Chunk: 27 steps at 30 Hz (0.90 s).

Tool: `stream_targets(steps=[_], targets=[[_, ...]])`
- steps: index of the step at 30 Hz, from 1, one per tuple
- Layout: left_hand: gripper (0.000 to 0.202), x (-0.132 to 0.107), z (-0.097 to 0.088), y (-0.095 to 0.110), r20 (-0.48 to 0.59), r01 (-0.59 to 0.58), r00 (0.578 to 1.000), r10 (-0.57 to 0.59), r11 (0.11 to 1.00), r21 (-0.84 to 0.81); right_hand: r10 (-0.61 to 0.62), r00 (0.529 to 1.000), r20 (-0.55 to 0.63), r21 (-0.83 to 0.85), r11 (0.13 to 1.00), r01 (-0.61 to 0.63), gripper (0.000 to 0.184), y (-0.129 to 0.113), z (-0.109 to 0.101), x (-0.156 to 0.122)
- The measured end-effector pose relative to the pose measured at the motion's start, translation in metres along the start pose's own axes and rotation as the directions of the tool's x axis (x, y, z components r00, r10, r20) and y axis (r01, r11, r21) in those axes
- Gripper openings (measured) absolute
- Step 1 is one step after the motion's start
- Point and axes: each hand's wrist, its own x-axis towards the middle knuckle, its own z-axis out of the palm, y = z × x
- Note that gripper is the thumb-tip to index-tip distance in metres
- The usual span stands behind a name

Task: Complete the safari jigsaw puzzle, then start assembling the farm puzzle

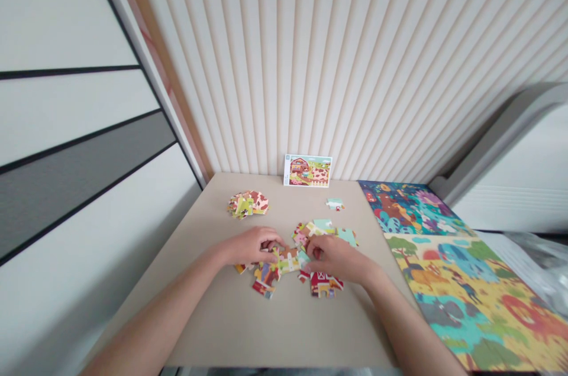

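Observation:
My left hand (261, 244) is over the near-middle pile, fingers curled and thumb and forefinger closed on the edge of a green jigsaw puzzle piece (275, 258). Just right of it, my right hand (335, 255) pinches a light blue jigsaw piece (303, 258) between thumb and fingers. A piece with a white fence (290, 262) lies between the hands. Loose pieces spread around them, among them a red barn piece (320, 282) and a light blue piece (347, 237). My fingers hide parts of several pieces.
A farm picture card (307, 171) leans against the ribbed wall. A heap of jigsaw pieces (247, 204) sits at the back left, and a small light blue piece (335, 204) lies back right. Two assembled puzzles, one dark (412, 207) and one yellow (474, 299), lie along the right side.

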Motion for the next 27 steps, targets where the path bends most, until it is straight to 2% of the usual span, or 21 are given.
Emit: stream_targets(steps=[5,9,11,15,19,24,27], targets=[[0.037,0.002,0.002,0.0,-0.022,-0.04,0.999,0.04,0.999,0.024,-0.032,0.999,0.017,0.025,0.999,0.032,0.009,-0.007,0.003,-0.001],[0.041,0.0,0.001,0.005,-0.017,-0.069,0.997,0.07,0.993,0.091,-0.026,0.999,-0.027,-0.066,0.998,0.024,0.04,-0.01,0.004,-0.002],[0.049,-0.002,0.001,0.011,-0.034,-0.099,0.994,0.104,0.987,0.123,-0.026,1.0,-0.014,-0.088,0.996,0.024,0.045,-0.01,0.006,-0.002],[0.057,-0.002,0.009,0.024,-0.081,-0.131,0.985,0.153,0.966,0.224,-0.011,0.999,0.03,-0.08,0.997,0.013,0.042,-0.008,0.012,-0.002],[0.048,0.002,0.016,0.029,-0.091,-0.152,0.977,0.191,0.932,0.329,-0.02,0.998,0.054,-0.062,0.998,0.023,0.037,-0.007,0.013,-0.002],[0.036,0.003,0.017,0.028,-0.059,-0.218,0.967,0.247,0.927,0.305,-0.009,0.996,0.084,0.002,1.0,0.009,0.024,-0.011,0.005,-0.003],[0.034,0.002,0.017,0.027,-0.05,-0.233,0.966,0.255,0.935,0.266,0.03,0.997,0.072,0.014,0.999,-0.031,0.025,-0.012,0.003,-0.004]])
